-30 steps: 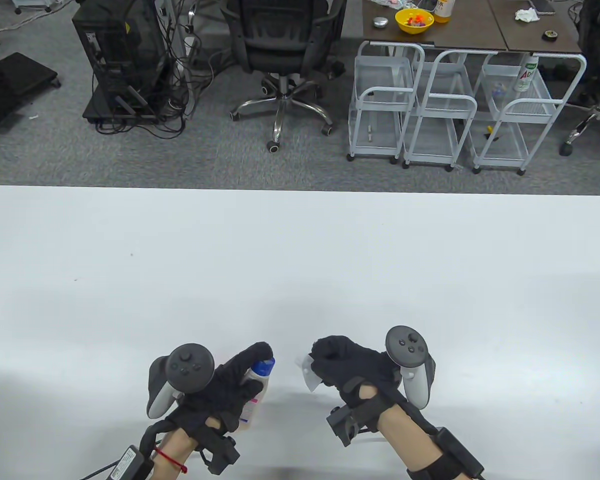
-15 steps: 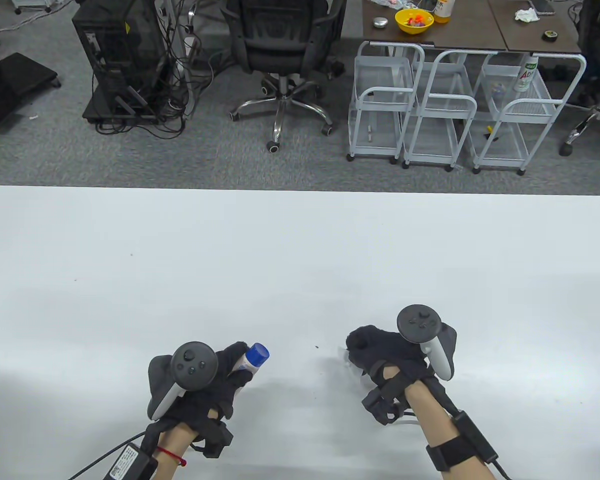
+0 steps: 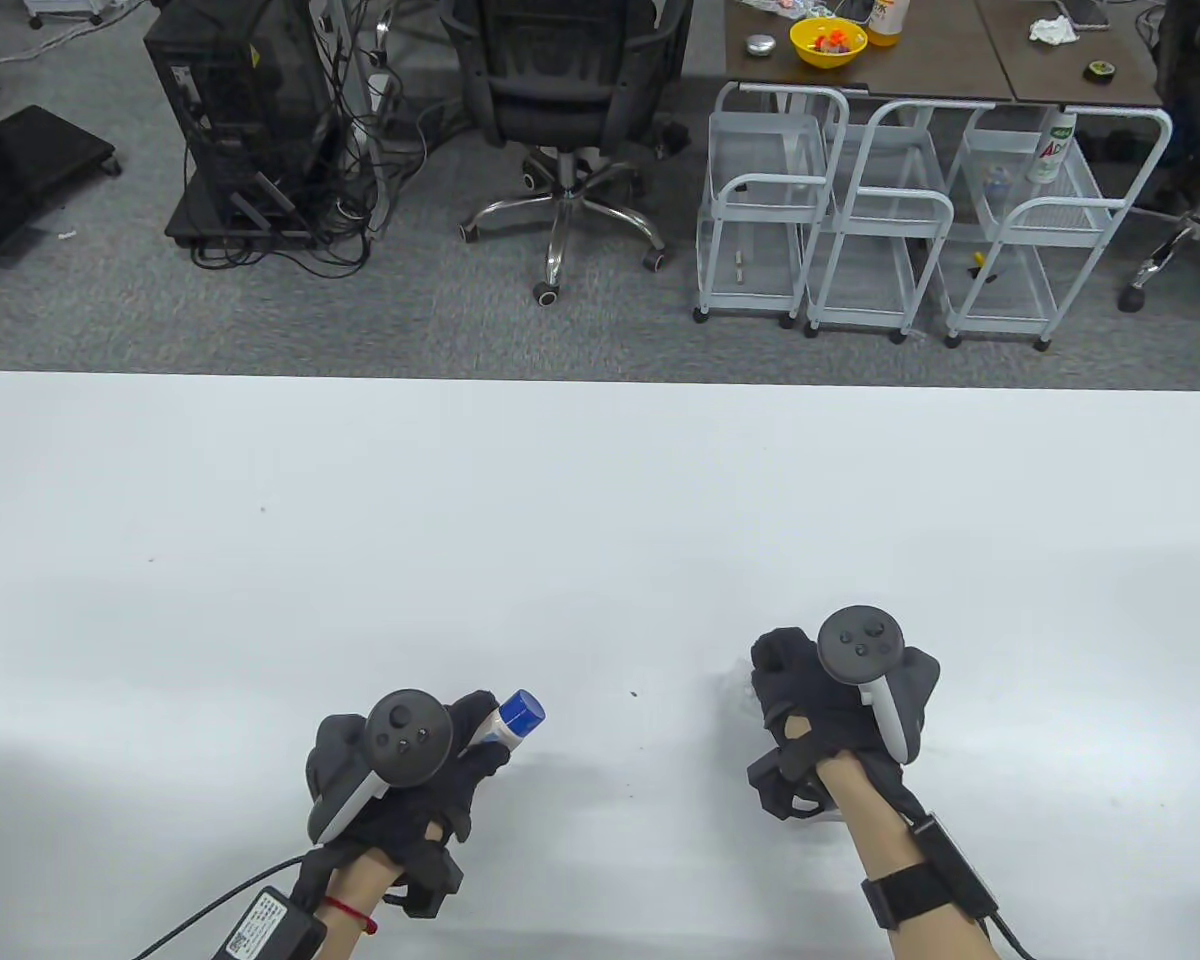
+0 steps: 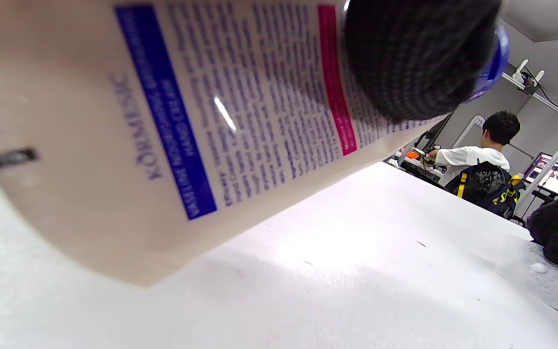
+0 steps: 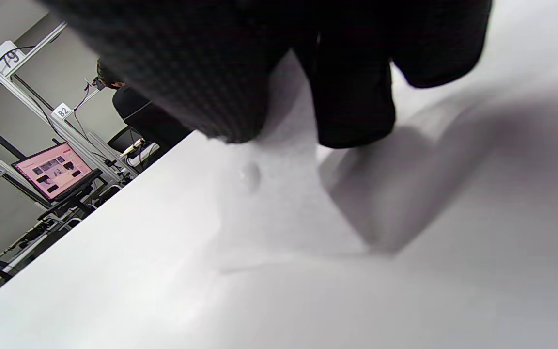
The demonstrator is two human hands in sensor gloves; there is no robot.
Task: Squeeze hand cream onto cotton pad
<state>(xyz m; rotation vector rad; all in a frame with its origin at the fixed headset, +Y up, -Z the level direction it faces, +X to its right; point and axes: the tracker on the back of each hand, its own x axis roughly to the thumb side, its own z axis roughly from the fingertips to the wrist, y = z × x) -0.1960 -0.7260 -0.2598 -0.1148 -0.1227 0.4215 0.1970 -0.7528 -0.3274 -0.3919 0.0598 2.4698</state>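
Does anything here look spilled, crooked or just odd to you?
Nothing looks spilled or broken. The left hand holds the hand cream tube tilted, its blue cap on. The cotton pad lies flat on the table at the right hand, with one small blob on it.

table view: high, looks down | wrist views: low, close, share white table (image 3: pixel 600 520)
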